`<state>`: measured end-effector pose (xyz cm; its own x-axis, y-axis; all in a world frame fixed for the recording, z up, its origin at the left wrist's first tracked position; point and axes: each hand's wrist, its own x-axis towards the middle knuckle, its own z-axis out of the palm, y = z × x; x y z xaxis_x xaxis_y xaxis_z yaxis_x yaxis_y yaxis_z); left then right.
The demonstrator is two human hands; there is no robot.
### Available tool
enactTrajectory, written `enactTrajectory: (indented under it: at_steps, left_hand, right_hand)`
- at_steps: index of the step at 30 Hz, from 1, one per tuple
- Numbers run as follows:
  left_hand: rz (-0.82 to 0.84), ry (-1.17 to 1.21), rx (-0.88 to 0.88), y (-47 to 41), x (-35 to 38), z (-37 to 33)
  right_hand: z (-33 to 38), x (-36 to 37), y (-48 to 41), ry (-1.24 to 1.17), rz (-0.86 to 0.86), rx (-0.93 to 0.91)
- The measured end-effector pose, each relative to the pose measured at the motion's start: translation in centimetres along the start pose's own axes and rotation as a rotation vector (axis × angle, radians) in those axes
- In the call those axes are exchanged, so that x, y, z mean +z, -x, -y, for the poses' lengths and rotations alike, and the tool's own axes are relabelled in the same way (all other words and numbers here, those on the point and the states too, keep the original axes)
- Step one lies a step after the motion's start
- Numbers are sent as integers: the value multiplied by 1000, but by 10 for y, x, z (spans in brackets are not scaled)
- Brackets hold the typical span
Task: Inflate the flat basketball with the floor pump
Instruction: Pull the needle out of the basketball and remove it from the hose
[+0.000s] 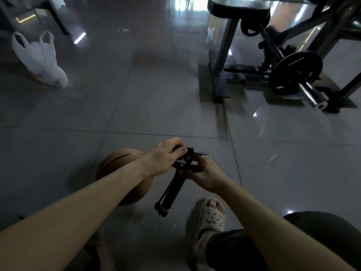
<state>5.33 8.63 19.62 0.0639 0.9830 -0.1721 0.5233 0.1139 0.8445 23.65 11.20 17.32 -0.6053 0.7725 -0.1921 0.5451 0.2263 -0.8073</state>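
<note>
Seen from the head camera, both hands meet on the black floor pump (173, 190), at its top end. The left hand (166, 156) curls its fingers over the far side of the handle (188, 153), with the thumb laid flat along the top. The right hand (204, 173) wraps around the near side of the handle, its knuckles turned toward the camera. The two hands are almost touching.

From the hands the pump's barrel slants down and to the left, a thin hose running along it. Its lower end lies just left of the sandal (213, 216) on the person's foot. Whether that end touches the tiled floor (175, 114) cannot be told.

The basketball (117, 161) sits on the floor just left of the hands, partly hidden under the left forearm.

Far beyond the left hand lies a white plastic bag (41, 59). Far beyond the right hand stands a weight bench (224, 45) with a black weight plate (295, 73) on a bar.
</note>
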Motion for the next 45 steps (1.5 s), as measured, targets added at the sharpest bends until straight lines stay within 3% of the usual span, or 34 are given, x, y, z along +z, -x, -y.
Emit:
enactTrajectory:
  at_steps: [9,13,15,20,23,25,32,36,38,42,45]
  left_hand:
    - [-49,180,104,12,-31,-83]
    - [-141,452,31,27,-32,-107]
    - [-99,476,0,31,-27,-116]
    - [172,199,59,22,-5,-121]
    - [111,-70,173,4,9,-114]
    - [90,-115,237,-8,19,-115]
    - [141,80,225,-55,87,-136]
    - [240,150,110,-90,155,-128]
    - [263,162,55,-104,190,-121]
    - [290,448,-177,-124,257,-103]
    - [326,648,-401,-127,294,-84]
  right_hand:
    - [60,-48,28,-141,-212,-61]
    - [82,-83,45,-69,-308,-80]
    - [87,-98,55,-40,-352,-82]
    - [99,-121,68,-209,-460,-9]
    - [105,-129,69,-287,-494,-22]
    - [100,-137,70,-310,-488,-23]
    - [16,-181,91,-608,-409,26]
    - [-59,-177,98,-435,-393,233]
    - [-95,-169,102,-464,-337,362]
    - [-163,-153,125,-604,-290,501]
    - [-211,-136,134,-482,-308,548]
